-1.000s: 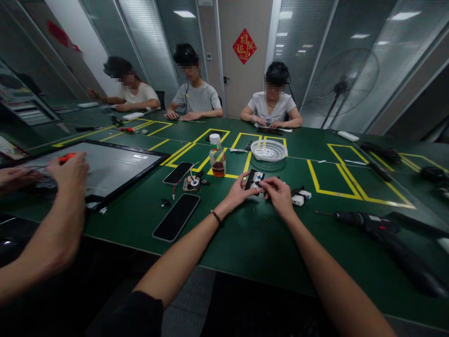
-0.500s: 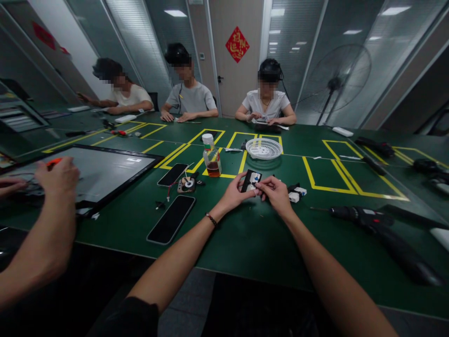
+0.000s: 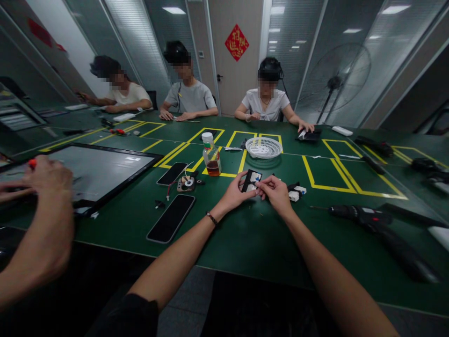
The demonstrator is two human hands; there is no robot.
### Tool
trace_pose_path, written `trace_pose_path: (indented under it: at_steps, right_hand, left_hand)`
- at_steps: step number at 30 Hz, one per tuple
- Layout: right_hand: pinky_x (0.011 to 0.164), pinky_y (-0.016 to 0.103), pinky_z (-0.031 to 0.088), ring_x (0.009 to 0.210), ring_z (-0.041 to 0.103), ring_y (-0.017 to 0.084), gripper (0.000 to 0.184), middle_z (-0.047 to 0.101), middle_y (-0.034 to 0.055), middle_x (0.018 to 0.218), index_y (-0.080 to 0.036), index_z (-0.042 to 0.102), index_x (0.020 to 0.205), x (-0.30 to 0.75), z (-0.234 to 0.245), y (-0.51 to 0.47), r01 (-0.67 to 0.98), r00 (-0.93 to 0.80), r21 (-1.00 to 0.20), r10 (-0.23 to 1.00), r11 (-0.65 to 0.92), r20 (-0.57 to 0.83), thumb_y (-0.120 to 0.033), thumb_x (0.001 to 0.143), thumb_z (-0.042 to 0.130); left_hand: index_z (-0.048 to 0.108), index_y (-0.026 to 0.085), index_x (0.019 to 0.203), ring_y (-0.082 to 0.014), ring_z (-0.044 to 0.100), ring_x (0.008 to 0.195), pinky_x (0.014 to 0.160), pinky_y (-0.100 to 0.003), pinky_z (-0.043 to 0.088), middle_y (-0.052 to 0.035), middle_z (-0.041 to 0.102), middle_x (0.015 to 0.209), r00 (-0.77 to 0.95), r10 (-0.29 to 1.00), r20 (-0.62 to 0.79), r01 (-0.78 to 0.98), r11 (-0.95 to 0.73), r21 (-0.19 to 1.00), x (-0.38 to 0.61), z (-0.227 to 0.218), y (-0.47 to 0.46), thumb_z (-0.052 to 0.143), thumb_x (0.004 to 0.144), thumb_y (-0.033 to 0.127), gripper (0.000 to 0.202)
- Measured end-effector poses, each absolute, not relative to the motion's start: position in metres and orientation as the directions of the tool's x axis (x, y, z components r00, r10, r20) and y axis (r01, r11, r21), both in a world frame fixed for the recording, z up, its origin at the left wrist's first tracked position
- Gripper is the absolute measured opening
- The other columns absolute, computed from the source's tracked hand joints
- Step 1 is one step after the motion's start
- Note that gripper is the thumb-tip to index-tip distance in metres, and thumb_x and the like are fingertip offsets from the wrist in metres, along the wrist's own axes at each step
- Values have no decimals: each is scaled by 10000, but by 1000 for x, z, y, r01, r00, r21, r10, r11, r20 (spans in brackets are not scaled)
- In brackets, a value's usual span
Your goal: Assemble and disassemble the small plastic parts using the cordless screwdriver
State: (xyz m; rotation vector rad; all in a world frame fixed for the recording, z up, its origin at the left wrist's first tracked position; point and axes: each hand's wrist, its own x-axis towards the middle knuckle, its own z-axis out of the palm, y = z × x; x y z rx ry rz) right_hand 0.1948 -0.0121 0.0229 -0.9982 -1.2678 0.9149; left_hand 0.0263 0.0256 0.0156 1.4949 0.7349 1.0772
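Black-and-white module [image 3: 251, 179] is up in both hands, right of the bottle [image 3: 212, 161] and nearer than it. Left hand [image 3: 233, 195] has it clamped between thumb and fingers. Right hand [image 3: 276, 193]: thumb and forefinger pressed together at the module's side facing away from the bottle; can't tell what, if anything, is between the tips.

Rest, near to far, all relative to bottle, on green table [image 3: 224, 238]:
- Cordless drill [image 3: 380, 227]: well right, nearer, bit pointing left.
- Front smartphone [image 3: 171, 219]: left, nearer, screen up and dark.
- Black-and-white block [image 3: 296, 193]: right, nearer, just past the right hand.
- Framed flat panel [image 3: 105, 161]: well left. Co-worker's hand [image 3: 48, 180] over it, holding something red, too blurred to name.
- Wired unit with round white hub [image 3: 187, 183]: just left, slightly nearer.
- Rear smartphone [image 3: 172, 173]: left, screen dark.
- Bottle itself: upright, white cap, dark reddish liquid low inside.
- White plastic basket [image 3: 264, 149]: right, slightly beyond.
- Three seated people beyond; the rightmost has one hand on a black item [image 3: 311, 135].
- Standing fan [image 3: 334, 84]: far right, beyond.
- Red diamond sign [image 3: 236, 43]: farthest, on the door [image 3: 228, 96] behind.
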Motion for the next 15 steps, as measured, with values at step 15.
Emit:
trace_pose_path:
  at_steps: [15]
  right_hand:
    - [512,265,517,519,622,142,340,682,-12,635,-208,572,860,204,17,-9,-56,-55,-969,968,242,245,-453,745,778]
  left_hand:
    - [544,239,1368,-258,651,988,891,-349,507,-110,663,1154,330,885,328,154,-393,907,19,34,12,869,589,275,845]
